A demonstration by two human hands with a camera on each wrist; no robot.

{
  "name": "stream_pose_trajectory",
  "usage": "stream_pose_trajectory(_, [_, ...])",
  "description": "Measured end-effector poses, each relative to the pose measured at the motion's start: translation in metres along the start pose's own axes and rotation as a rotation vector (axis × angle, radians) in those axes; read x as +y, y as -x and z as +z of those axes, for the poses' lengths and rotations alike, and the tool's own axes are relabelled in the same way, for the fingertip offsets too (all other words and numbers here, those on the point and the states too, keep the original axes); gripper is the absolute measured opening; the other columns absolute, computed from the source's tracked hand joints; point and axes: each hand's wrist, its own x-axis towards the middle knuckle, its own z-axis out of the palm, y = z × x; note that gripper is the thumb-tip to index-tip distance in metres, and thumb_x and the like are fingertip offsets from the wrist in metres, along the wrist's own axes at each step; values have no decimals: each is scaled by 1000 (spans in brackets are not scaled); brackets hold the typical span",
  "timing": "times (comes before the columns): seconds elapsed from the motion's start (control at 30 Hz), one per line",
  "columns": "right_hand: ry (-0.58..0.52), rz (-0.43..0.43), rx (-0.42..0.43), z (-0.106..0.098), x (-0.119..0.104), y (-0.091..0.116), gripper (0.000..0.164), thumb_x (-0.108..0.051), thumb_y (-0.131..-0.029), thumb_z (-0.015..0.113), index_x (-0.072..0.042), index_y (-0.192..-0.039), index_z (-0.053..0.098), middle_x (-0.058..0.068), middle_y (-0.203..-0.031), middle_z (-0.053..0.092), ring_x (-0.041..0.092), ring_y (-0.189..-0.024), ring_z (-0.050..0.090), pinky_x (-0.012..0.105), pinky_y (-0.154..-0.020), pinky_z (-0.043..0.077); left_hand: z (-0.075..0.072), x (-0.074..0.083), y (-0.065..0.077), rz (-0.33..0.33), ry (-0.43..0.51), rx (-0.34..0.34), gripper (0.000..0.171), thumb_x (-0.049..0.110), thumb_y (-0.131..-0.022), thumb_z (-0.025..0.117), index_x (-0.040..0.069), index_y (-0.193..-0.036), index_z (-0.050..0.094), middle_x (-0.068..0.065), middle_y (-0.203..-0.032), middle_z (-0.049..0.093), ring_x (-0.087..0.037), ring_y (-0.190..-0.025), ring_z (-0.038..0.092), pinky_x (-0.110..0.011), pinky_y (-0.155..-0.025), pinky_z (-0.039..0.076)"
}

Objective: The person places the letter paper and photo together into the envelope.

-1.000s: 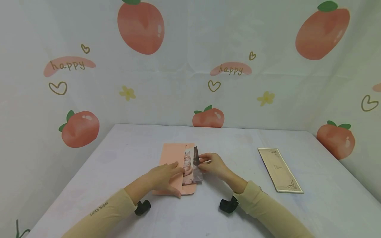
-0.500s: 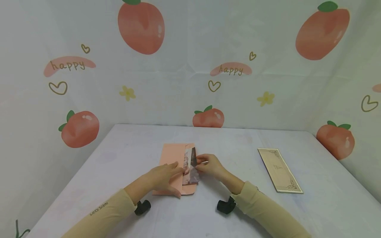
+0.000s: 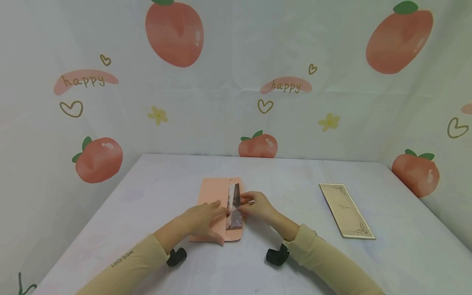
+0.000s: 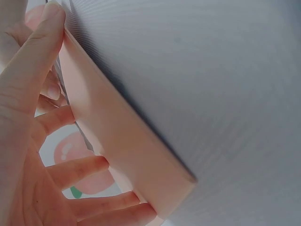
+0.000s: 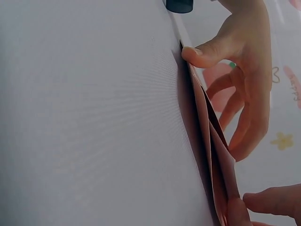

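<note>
A pink paper envelope [image 3: 214, 190] lies on the table with its opening toward the right. Spread over its front is my left hand [image 3: 203, 219], pressing it down with fingers apart. A picture card [image 3: 234, 219] sits partly inside the opening, its left part hidden under the envelope's front. My right hand [image 3: 259, 206] pinches the card's right edge between thumb and fingers. From the right wrist side, the envelope [image 5: 201, 103] gapes around the card [image 5: 228, 162]. Along the envelope's near edge, the left thumb shows in the left wrist view.
A flat beige rectangular card or packet [image 3: 346, 211] with dark corner ornaments lies farther right on the white table [image 3: 287, 176]. Behind the table hangs a white curtain [image 3: 221, 114] printed with peaches. Black wrist cameras [image 3: 277, 256] hang below both wrists.
My right hand has moved left, and the picture card has slid deeper into the envelope, so less of its picture shows. My left hand has stayed in place.
</note>
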Motion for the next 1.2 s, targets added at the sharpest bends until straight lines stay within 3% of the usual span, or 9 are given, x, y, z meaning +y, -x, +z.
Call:
stream_pose_trajectory(0.57, [-26, -2, -31, 7, -2, -3, 43, 5, -80, 64, 13, -121, 53, 24, -106, 64, 19, -87, 67, 29, -72, 58, -1, -1, -1, 50, -32, 20, 79, 62, -66, 71, 23, -131, 47, -20, -145, 38, -44, -124, 48, -56, -96, 44])
stream_pose_trajectory(1.2, [-12, -13, -56, 16, -2, -5, 43, 0, -82, 65, 11, -122, 54, 23, -107, 66, 27, -95, 67, 27, -75, 57, -1, 1, 0, 8, 15, 6, 85, 61, -66, 72, 24, -137, 43, -20, -148, 35, -47, -127, 43, -58, -98, 42])
